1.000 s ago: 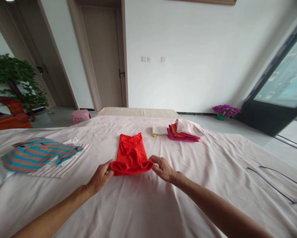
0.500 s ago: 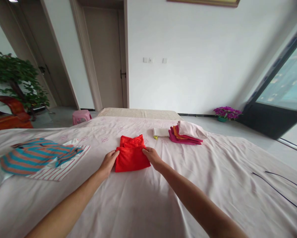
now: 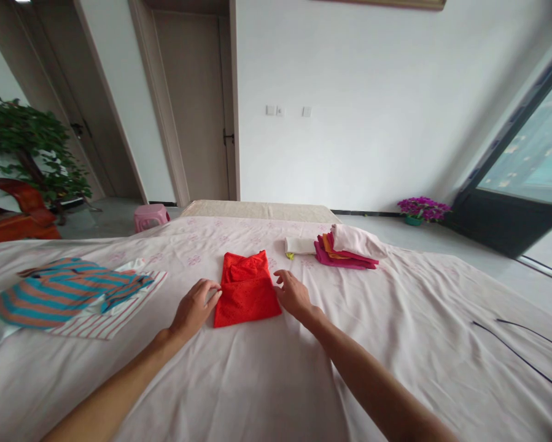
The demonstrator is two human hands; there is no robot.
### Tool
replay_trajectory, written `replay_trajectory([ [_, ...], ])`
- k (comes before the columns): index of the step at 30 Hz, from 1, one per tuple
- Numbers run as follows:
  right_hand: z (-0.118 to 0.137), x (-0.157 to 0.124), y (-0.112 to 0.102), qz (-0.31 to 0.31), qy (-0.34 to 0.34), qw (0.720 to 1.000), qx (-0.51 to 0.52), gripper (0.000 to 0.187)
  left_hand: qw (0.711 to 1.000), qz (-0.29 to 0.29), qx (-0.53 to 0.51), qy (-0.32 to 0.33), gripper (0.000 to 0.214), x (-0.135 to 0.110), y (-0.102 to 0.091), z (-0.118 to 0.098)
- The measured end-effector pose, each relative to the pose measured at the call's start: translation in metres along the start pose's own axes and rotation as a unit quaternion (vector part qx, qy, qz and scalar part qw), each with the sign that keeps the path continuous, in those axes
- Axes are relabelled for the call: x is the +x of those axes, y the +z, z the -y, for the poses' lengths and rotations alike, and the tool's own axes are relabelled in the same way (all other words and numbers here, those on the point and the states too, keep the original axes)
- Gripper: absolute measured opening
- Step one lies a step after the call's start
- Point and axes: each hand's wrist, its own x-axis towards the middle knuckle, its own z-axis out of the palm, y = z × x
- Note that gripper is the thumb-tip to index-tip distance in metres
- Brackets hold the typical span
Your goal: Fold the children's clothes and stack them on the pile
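on pale bedding (image 3: 266,380), a folded red garment (image 3: 248,301) lies between left hand (image 3: 193,307) and right hand (image 3: 298,297), fingers loosely parted.

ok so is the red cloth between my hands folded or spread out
Folded: the red cloth is doubled over at its near half, with a layer edge crossing its middle.

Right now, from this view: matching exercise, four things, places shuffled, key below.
1. red garment
2. blue-and-orange striped garment
3. pink stool
4. purple flowers

A. in a green pot
B. between left hand and right hand
C. on the floor, picture's left side
D. partly over white cloth with red stripes

Pairs: 1-B, 2-D, 3-C, 4-A
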Motion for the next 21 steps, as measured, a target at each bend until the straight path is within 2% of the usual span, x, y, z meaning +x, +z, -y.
replay_trajectory([
  [2, -0.001, -0.015, -0.012, 0.018, -0.126, 0.992, -0.006, 0.031, 0.989, 0.048, 0.02, 0.139, 0.021, -0.017, -0.007, 0.001],
  [3, 0.0, -0.022, -0.018, 0.04, -0.19, 0.981, -0.016, 0.032, 0.98, 0.081, 0.032, 0.178, 0.025, -0.025, -0.01, 0.002],
  [5, 0.004, -0.033, -0.024, 0.093, -0.282, 0.954, -0.048, 0.039, 0.965, 0.128, 0.065, 0.218, 0.04, -0.035, -0.012, 0.005],
  [6, 0.007, -0.036, -0.024, 0.109, -0.304, 0.944, -0.067, 0.043, 0.961, 0.137, 0.08, 0.226, 0.045, -0.037, -0.011, 0.007],
  [8, 0.013, -0.035, -0.019, 0.119, -0.303, 0.939, -0.111, 0.041, 0.958, 0.135, 0.101, 0.23, 0.043, -0.035, -0.007, 0.008],
  [11, 0.019, -0.024, -0.008, 0.109, -0.248, 0.948, -0.169, 0.026, 0.965, 0.111, 0.103, 0.216, 0.036, -0.023, 0.0, 0.007],
  [13, 0.021, -0.02, -0.009, 0.098, -0.224, 0.956, -0.165, 0.024, 0.973, 0.09, 0.083, 0.198, 0.032, -0.018, -0.002, 0.003],
  [15, 0.021, -0.024, -0.018, 0.083, -0.235, 0.962, -0.11, 0.026, 0.982, 0.066, 0.049, 0.168, 0.029, -0.019, -0.01, -0.002],
  [18, 0.021, -0.044, -0.034, 0.069, -0.272, 0.959, 0.026, 0.029, 0.994, 0.048, -0.012, 0.094, 0.025, -0.033, -0.023, -0.013],
  [21, 0.022, -0.061, -0.033, 0.071, -0.209, 0.963, 0.152, 0.019, 0.997, 0.026, -0.066, 0.0, 0.026, -0.043, -0.026, -0.024],
])
